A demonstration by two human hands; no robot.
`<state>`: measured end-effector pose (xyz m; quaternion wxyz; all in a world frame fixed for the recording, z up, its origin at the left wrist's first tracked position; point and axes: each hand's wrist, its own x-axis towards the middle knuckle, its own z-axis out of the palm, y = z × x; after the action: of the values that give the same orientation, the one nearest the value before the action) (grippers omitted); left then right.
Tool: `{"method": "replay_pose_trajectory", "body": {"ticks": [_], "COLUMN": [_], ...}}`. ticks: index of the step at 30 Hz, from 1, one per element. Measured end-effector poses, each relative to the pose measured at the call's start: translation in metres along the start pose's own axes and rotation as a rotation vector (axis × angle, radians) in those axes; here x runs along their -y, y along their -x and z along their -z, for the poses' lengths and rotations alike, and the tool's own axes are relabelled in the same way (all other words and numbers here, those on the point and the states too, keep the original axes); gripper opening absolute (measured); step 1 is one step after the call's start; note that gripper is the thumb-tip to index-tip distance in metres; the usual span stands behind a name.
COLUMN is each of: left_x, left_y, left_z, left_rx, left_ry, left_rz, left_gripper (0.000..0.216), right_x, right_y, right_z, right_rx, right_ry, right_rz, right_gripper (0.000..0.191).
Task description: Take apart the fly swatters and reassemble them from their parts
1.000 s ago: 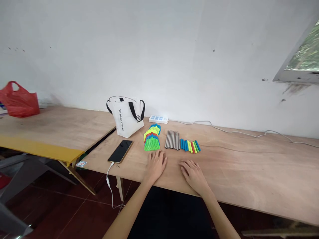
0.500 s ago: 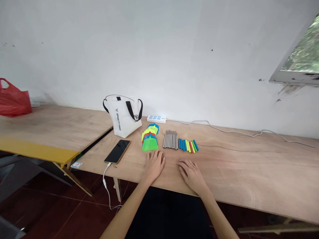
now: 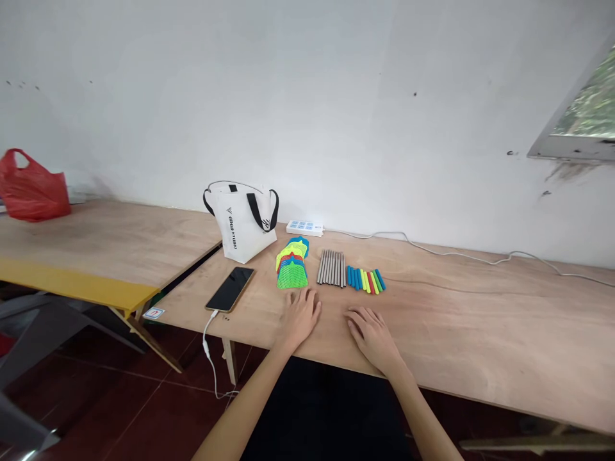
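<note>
L hand (image 3: 301, 318) & R hand (image 3: 372, 336) rest on tbl (image 3: 461, 326), loosely open; mesh pcs (image 3: 292, 276) beyond L, metal rods (image 3: 331, 269) next, col. sticks (image 3: 368, 282) beyond R

We log a pale wooden table (image 3: 480, 326), reddish in patches. Directly on it, we note left to right: small sticker (image 3: 154, 313) at the corner, phone (image 3: 230, 289), standing white bag (image 3: 243, 225), overlapping coloured mesh pieces (image 3: 291, 264), white power strip (image 3: 305, 228), grey rods (image 3: 331, 269) in a row, short coloured sticks (image 3: 367, 282) alongside
</note>
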<state>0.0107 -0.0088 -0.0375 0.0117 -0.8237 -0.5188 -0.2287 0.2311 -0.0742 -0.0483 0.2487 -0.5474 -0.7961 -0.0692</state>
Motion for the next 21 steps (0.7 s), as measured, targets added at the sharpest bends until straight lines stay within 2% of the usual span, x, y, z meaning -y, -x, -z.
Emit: {"method": "replay_pose_trajectory", "body": {"ticks": [21], "left_x": [0.0003], "left_y": [-0.0002], "left_z": [0.0012], "left_rx": [0.014], "left_ry": [0.000], "left_rz": [-0.014], "left_gripper": [0.030], "right_x": [-0.0008], "right_y": [0.0002], "right_z": [0.0000], "right_rx": [0.010], "right_ry": [-0.008], "right_rz": [-0.014], "right_gripper": [0.030]}}
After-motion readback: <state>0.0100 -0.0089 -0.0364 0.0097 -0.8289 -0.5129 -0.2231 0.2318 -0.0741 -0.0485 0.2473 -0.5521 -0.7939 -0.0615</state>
